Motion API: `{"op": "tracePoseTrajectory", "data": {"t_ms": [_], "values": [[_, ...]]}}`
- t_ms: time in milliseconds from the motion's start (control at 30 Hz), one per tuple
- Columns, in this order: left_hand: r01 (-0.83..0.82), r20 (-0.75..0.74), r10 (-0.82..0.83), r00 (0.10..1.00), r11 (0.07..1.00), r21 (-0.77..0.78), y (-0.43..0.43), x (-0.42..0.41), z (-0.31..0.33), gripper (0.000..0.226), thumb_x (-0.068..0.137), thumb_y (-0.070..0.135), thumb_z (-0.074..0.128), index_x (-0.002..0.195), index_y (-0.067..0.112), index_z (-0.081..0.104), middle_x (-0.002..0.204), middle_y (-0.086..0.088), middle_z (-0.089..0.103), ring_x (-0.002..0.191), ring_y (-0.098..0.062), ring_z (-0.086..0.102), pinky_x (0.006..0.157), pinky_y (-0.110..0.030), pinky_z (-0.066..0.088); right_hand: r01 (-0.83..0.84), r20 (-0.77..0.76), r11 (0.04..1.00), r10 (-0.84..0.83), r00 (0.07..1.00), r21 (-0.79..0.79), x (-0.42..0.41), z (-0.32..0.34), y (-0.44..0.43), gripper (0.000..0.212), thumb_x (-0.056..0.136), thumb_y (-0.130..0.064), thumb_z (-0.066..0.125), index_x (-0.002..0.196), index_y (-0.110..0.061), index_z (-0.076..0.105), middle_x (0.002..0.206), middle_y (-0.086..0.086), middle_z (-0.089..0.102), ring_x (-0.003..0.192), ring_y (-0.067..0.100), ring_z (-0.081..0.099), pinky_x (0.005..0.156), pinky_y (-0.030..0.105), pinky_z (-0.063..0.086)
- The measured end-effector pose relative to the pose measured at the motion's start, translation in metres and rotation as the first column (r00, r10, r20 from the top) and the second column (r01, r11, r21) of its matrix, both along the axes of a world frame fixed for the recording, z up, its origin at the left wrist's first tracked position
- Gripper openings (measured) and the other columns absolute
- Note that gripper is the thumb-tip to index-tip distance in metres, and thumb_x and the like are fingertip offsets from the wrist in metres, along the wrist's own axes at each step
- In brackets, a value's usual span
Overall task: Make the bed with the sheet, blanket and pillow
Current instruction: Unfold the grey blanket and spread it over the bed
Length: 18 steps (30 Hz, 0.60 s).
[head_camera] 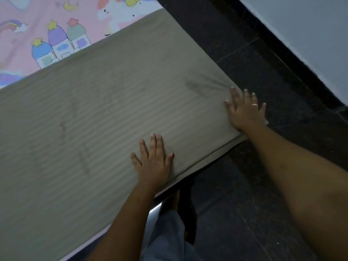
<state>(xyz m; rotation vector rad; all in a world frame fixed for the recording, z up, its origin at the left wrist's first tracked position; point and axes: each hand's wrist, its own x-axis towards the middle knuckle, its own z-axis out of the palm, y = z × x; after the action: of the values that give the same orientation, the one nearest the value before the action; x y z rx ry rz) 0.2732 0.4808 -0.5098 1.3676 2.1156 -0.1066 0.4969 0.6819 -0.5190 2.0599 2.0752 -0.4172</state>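
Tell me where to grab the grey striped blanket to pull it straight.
Pinch the grey striped blanket at its near corner, by the right hand, coming from the floor side. There the edge overhangs the bed and creases fan out, so the fabric is loose. Both the right and the left hand lie flat on it, gripping nothing.

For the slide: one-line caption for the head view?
Both hands, left hand and right hand, press flat on the grey striped blanket over the pink cartoon sheet.
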Motion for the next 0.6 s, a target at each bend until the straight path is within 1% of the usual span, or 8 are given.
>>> {"op": "tracePoseTrajectory", "data": {"t_ms": [33,100,200,333,400,467,533,600], "values": [[0.018,0.019,-0.018,1.000,1.000,-0.002,0.010,0.005,0.001,0.068,0.096,0.058,0.012,0.149,0.026,-0.014,0.157,0.008,-0.018,0.144,-0.025,-0.020,0.112,-0.060,-0.007,-0.019,0.041,0.998,0.017,0.999,0.052,-0.008,0.001,-0.002,0.058,0.099,-0.054,0.019,0.152,-0.035,0.006,0.161,0.001,0.006,0.147,0.029,0.005,0.115,0.058,0.004],[0.044,0.054,-0.043,0.998,0.999,-0.010,0.031,0.014,0.003,0.069,0.096,0.057,0.017,0.149,0.026,-0.015,0.157,0.007,-0.020,0.143,-0.025,-0.022,0.111,-0.059,-0.008,-0.206,0.046,0.969,0.202,0.978,0.136,-0.040,0.000,-0.014,0.059,0.098,-0.051,0.022,0.152,-0.029,0.015,0.160,0.003,0.011,0.146,0.029,0.010,0.114,0.056,0.007],[0.091,0.083,-0.089,0.993,0.996,-0.015,0.057,0.023,0.000,0.073,0.095,0.058,0.020,0.149,0.024,-0.016,0.156,0.006,-0.024,0.142,-0.025,-0.024,0.111,-0.057,-0.010,-0.570,-0.042,0.816,0.575,0.817,0.091,-0.096,-0.006,-0.041,0.065,0.089,-0.053,0.007,0.149,-0.037,0.024,0.159,-0.001,0.020,0.146,0.023,0.017,0.114,0.052,0.008],[0.109,0.079,-0.108,0.991,0.994,-0.009,0.075,0.027,-0.005,0.081,0.092,0.063,0.022,0.149,0.021,-0.018,0.156,0.005,-0.025,0.142,-0.025,-0.025,0.111,-0.057,-0.010,-0.681,-0.055,0.726,0.687,0.725,0.093,-0.098,-0.014,-0.009,0.065,0.087,-0.054,0.005,0.148,-0.041,0.023,0.158,-0.009,0.021,0.146,0.018,0.018,0.115,0.048,0.007],[0.118,0.078,-0.118,0.990,0.993,-0.001,0.080,0.027,-0.005,0.081,0.091,0.065,0.023,0.149,0.026,-0.018,0.155,0.006,-0.025,0.142,-0.024,-0.025,0.111,-0.057,-0.011,-0.611,0.005,0.783,0.615,0.789,0.115,-0.079,-0.015,0.025,0.067,0.086,-0.061,0.007,0.149,-0.041,0.019,0.158,-0.008,0.021,0.146,0.024,0.018,0.115,0.050,0.009],[0.125,0.094,-0.123,0.988,0.992,-0.021,0.084,0.026,-0.006,0.080,0.091,0.066,0.024,0.148,0.028,-0.018,0.155,0.007,-0.026,0.142,-0.023,-0.026,0.110,-0.057,-0.012,-0.433,0.041,0.893,0.431,0.901,0.121,-0.058,-0.019,0.056,0.064,0.088,-0.065,0.009,0.149,-0.046,0.010,0.160,-0.007,0.014,0.145,0.031,0.014,0.113,0.057,0.007],[0.111,0.103,-0.107,0.989,0.993,-0.033,0.086,0.025,-0.005,0.081,0.090,0.068,0.023,0.148,0.031,-0.019,0.154,0.009,-0.027,0.141,-0.022,-0.027,0.110,-0.057,-0.012,-0.089,-0.046,0.996,0.090,0.995,0.013,-0.046,-0.014,0.078,0.060,0.092,-0.067,0.017,0.148,-0.048,0.005,0.160,-0.001,0.014,0.143,0.038,0.017,0.111,0.062,0.003],[0.090,0.119,-0.084,0.989,0.995,-0.049,0.090,0.026,-0.002,0.082,0.088,0.071,0.021,0.147,0.033,-0.020,0.153,0.010,-0.029,0.141,-0.020,-0.028,0.111,-0.057,-0.012,0.198,-0.127,0.977,-0.206,0.970,-0.078,-0.049,-0.005,0.093,0.063,0.095,-0.063,0.021,0.151,-0.038,0.008,0.158,0.007,0.018,0.143,0.041,0.016,0.112,0.064,0.002]]}}
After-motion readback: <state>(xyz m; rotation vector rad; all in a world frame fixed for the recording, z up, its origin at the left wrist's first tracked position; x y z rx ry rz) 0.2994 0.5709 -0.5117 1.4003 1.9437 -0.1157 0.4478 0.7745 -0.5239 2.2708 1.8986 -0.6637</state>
